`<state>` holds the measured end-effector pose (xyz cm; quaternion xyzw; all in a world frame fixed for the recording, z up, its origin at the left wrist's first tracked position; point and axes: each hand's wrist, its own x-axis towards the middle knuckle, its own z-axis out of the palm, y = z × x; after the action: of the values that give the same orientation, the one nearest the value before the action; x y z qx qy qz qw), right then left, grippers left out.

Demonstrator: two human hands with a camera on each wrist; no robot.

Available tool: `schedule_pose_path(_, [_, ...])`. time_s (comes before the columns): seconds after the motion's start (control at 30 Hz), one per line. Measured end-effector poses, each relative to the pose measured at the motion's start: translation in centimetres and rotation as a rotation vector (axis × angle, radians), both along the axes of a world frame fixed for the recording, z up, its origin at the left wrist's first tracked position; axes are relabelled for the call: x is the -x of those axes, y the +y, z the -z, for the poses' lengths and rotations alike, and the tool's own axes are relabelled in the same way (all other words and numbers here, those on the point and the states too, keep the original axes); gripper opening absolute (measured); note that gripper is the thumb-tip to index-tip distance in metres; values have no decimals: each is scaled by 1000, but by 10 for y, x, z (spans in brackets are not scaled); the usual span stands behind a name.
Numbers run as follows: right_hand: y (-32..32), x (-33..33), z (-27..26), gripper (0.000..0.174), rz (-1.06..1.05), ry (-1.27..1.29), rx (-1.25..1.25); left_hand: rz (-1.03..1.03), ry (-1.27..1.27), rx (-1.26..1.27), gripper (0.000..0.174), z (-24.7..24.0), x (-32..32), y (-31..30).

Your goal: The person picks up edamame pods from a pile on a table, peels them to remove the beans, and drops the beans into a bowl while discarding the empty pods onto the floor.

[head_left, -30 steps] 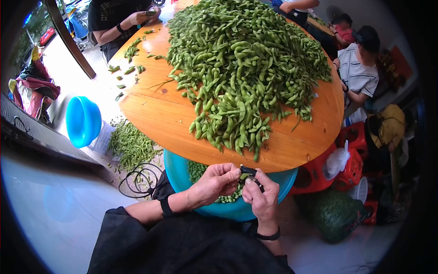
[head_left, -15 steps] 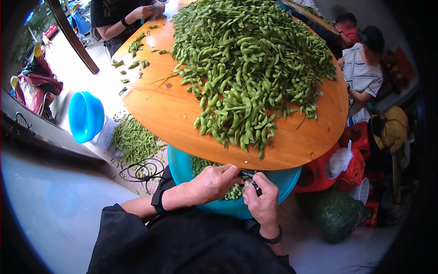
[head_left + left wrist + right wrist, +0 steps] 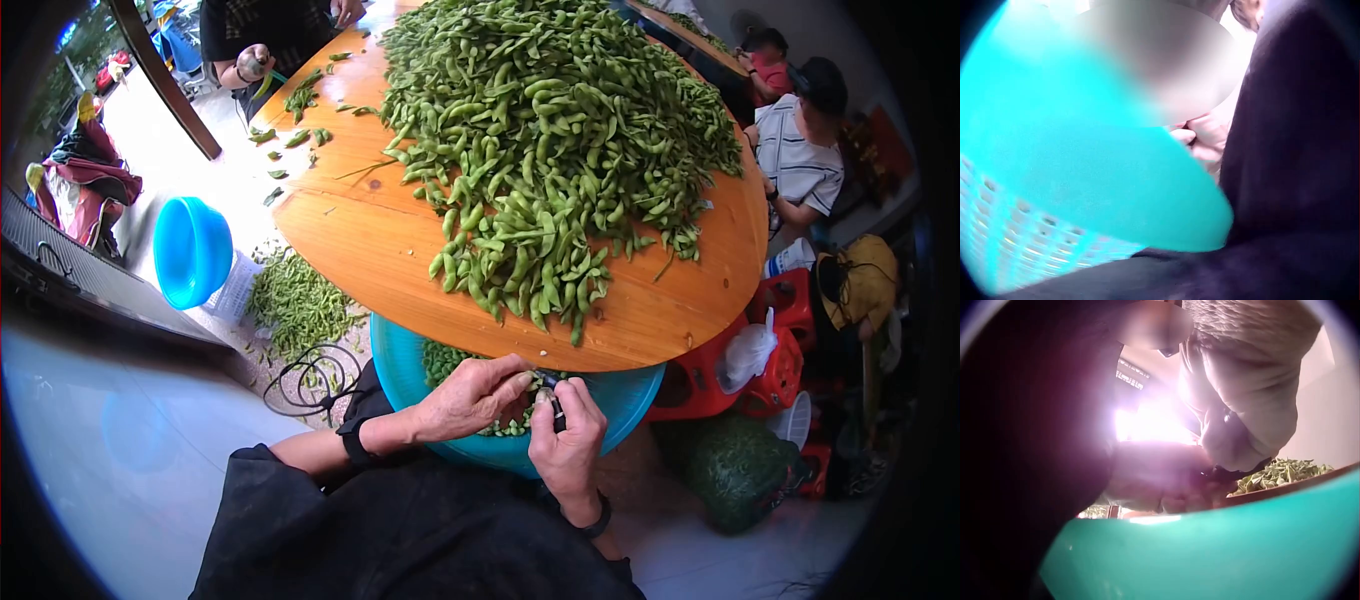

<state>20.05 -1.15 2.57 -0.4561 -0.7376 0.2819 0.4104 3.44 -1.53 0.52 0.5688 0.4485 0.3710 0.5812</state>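
Observation:
Over a teal basin (image 3: 392, 385), both hands meet just below the table's near edge. My left hand (image 3: 470, 398) pinches a green soybean pod (image 3: 537, 381), mostly hidden by the fingers. My right hand (image 3: 568, 445) grips a small black tool (image 3: 560, 414) with its tip at the pod; the tool's exact kind I cannot tell. Shelled green soybeans (image 3: 440, 360) lie in the basin beneath. In the right wrist view the right hand (image 3: 1247, 394) is above the basin wall (image 3: 1222, 556). The left wrist view is mostly basin side (image 3: 1085, 162), with fingers (image 3: 1207, 150) beyond its rim.
A big heap of soybean pods (image 3: 570, 150) covers much of the wooden table (image 3: 345, 245). More pods (image 3: 300, 305) lie on the floor left, by a blue tub (image 3: 192, 252). Red stools (image 3: 690, 385) and a green bag (image 3: 745, 470) stand right. Other people sit around.
My hands stay together over the basin, with small shifts of the fingers around the pod and tool. The head view has shifted slightly. The person across has lowered one hand holding a pod.

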Motion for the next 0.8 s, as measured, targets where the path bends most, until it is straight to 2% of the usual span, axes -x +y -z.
schedule_pose_path(0.07, [0, 0, -1, 7, 22, -22, -19, -17, -336, 193, 22, 3, -4, -2])
schedule_pose_path(0.23, [-3, -5, 1, 7, -28, -96, -53, -1, -438, 216, 20, 18, -5, -4])
schedule_pose_path(0.3, [-2, -11, 1, 7, -29, -84, -79, 54, -343, 201, 21, 23, -5, -3])
schedule_pose_path(0.4, [3, -47, -14, 6, 163, -173, -55, 329, 211, -297, 13, 16, -2, -2])
schedule_pose_path(0.43, [3, -67, -20, 5, 248, -216, -13, 348, 264, -464, 15, 16, -4, -1])
schedule_pose_path(0.47, [2, -90, -25, 4, 333, -258, 29, 348, 265, -469, 15, 6, -3, 4])
schedule_pose_path(0.53, [-2, -139, -29, 8, 387, -438, 68, 315, 623, -654, 26, -20, -1, 20])
schedule_pose_path(0.57, [-4, -161, -25, 11, 404, -541, 81, 142, 647, -833, 34, -12, -5, 27])
schedule_pose_path(0.6, [-6, -176, -22, 14, 421, -645, 94, 138, 646, -839, 34, -18, -9, 35])
schedule_pose_path(0.67, [-6, -182, -24, 18, 454, -669, 139, 112, 869, -1038, 37, -33, -13, 55])
schedule_pose_path(0.8, [0, -154, -31, 7, 431, -517, 38, 207, 1043, -1057, 31, -14, -29, 72])
